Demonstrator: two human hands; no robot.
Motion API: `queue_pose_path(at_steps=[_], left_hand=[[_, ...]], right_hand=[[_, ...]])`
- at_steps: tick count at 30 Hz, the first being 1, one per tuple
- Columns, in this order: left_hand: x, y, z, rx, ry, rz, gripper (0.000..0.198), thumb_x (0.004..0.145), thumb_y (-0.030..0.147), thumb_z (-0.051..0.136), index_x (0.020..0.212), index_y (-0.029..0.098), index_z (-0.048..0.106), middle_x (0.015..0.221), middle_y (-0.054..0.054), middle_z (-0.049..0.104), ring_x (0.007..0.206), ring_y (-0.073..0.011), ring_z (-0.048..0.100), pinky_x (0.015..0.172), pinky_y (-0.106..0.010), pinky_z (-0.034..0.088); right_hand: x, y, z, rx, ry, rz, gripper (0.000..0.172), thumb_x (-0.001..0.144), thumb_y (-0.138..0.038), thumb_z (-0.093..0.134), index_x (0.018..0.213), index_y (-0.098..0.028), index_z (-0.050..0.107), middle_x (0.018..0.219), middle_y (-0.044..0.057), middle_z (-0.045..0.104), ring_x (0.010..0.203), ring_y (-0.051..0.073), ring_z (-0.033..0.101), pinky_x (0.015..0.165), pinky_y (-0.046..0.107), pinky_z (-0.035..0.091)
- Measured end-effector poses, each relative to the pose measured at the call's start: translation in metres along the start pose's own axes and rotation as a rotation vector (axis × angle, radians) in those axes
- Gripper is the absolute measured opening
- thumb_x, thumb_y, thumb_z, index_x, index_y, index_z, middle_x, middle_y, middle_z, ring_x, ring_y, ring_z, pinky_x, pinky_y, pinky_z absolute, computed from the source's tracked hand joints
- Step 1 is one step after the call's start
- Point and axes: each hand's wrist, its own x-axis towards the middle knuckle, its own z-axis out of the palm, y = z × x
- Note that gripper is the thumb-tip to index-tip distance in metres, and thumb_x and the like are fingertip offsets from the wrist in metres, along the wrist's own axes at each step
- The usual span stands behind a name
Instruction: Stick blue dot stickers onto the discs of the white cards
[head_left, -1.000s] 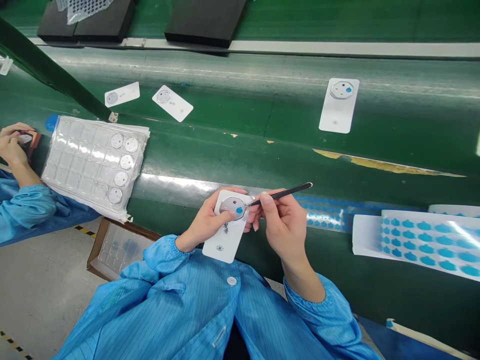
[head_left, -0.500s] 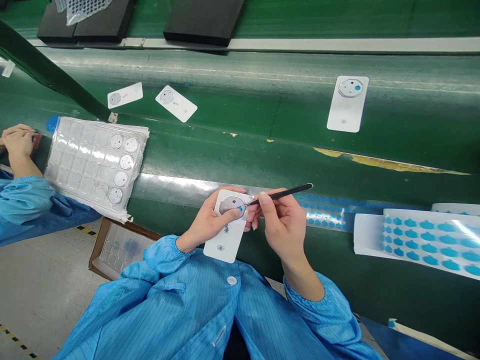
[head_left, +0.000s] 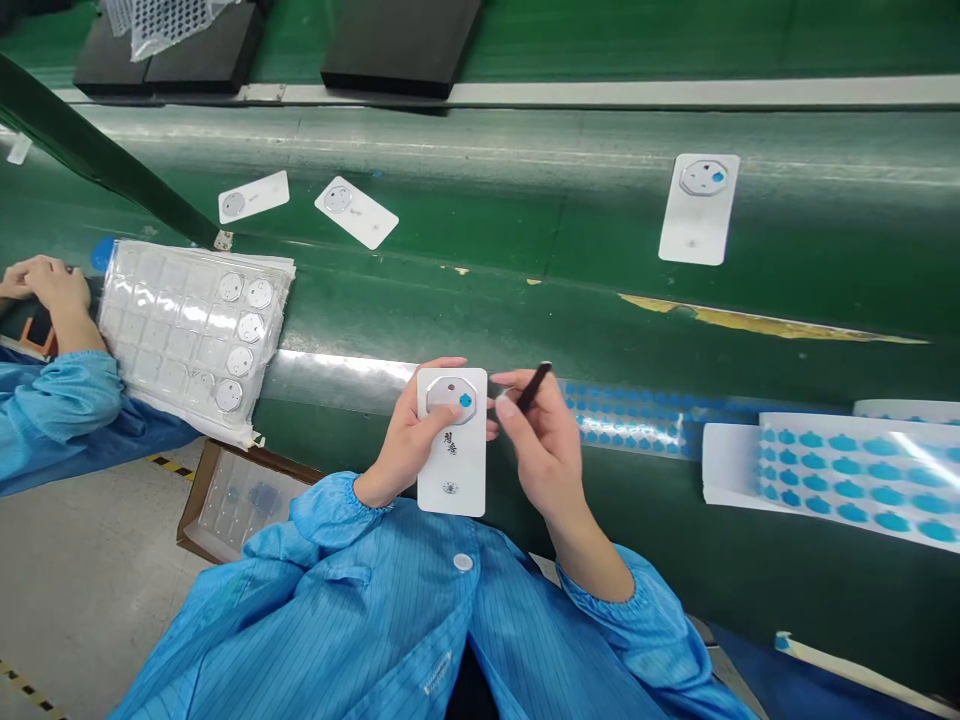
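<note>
My left hand (head_left: 405, 440) grips a white rectangular panel (head_left: 452, 468) by its left side, the thumb lying across its front. At the panel's upper end sits a grey-white, eight-sided plate with a small blue sticker (head_left: 465, 400) on it, just beyond my thumb tip. Dark printed characters and a small emblem show lower down. In my right hand (head_left: 546, 440), beside the panel's right edge, is a pair of black tweezers (head_left: 535, 385); the tips are hidden by the fingers. Blue-dotted clear film (head_left: 626, 420) lies to the right of that hand.
Three similar white panels (head_left: 699, 210) lie farther back on the green belt (head_left: 480, 290). A clear tray (head_left: 195, 335) with several round-looking pieces is at left, near a co-worker's hands (head_left: 56, 285). Sheets of blue stickers (head_left: 847, 470) lie at right. Black blocks (head_left: 401, 45) stand behind.
The tweezers have come away from the panel and swung more upright as my right hand drew back slightly. My left hand has turned the panel straighter. The blue sticker now shows more fully.
</note>
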Motion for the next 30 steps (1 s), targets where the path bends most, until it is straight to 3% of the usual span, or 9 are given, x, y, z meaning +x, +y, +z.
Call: queue_pose_path(at_steps=[3, 11, 19, 26, 30], left_hand=[[-0.001, -0.003, -0.002, 0.05, -0.018, 0.062, 0.052, 0.085, 0.024, 0.075, 0.134, 0.026, 0.061, 0.098, -0.002, 0.073, 0.077, -0.0153, 0.067, 0.067, -0.023, 0.053], [-0.004, -0.013, 0.0, 0.182, 0.031, 0.186, 0.048, 0.086, 0.028, 0.073, 0.133, 0.026, 0.063, 0.108, -0.004, 0.07, 0.088, -0.019, 0.063, 0.076, -0.028, 0.051], [-0.003, -0.016, 0.001, 0.105, 0.043, 0.125, 0.052, 0.084, 0.027, 0.073, 0.134, 0.025, 0.061, 0.11, -0.004, 0.072, 0.093, -0.0213, 0.066, 0.079, -0.029, 0.051], [0.003, -0.012, 0.0, -0.035, 0.073, 0.05, 0.055, 0.083, 0.036, 0.084, 0.131, 0.023, 0.061, 0.099, -0.004, 0.076, 0.08, -0.0188, 0.073, 0.077, -0.03, 0.059], [0.021, -0.004, -0.009, -0.085, 0.236, 0.185, 0.065, 0.082, 0.04, 0.088, 0.136, 0.023, 0.056, 0.105, -0.007, 0.078, 0.081, -0.022, 0.077, 0.081, -0.036, 0.063]], right_hand=[[-0.001, 0.003, 0.007, 0.094, -0.111, 0.103, 0.03, 0.098, -0.05, 0.069, 0.117, -0.028, 0.067, 0.103, 0.004, 0.058, 0.082, 0.019, 0.056, 0.07, 0.032, 0.051], [0.0, 0.006, 0.021, 0.148, -0.011, 0.092, 0.022, 0.094, -0.045, 0.075, 0.102, -0.026, 0.068, 0.098, 0.003, 0.063, 0.084, 0.02, 0.059, 0.071, 0.031, 0.051], [-0.003, 0.017, 0.024, 0.202, 0.022, 0.106, 0.018, 0.093, -0.04, 0.072, 0.098, -0.025, 0.064, 0.093, 0.002, 0.059, 0.082, 0.018, 0.057, 0.07, 0.03, 0.05], [-0.002, 0.014, 0.017, 0.182, -0.116, 0.147, 0.033, 0.093, -0.044, 0.074, 0.118, -0.026, 0.063, 0.102, 0.003, 0.056, 0.08, 0.017, 0.052, 0.068, 0.029, 0.047], [-0.008, 0.019, 0.013, 0.107, -0.147, 0.146, 0.043, 0.093, -0.052, 0.075, 0.125, -0.026, 0.062, 0.097, 0.002, 0.056, 0.078, 0.018, 0.05, 0.072, 0.032, 0.049]])
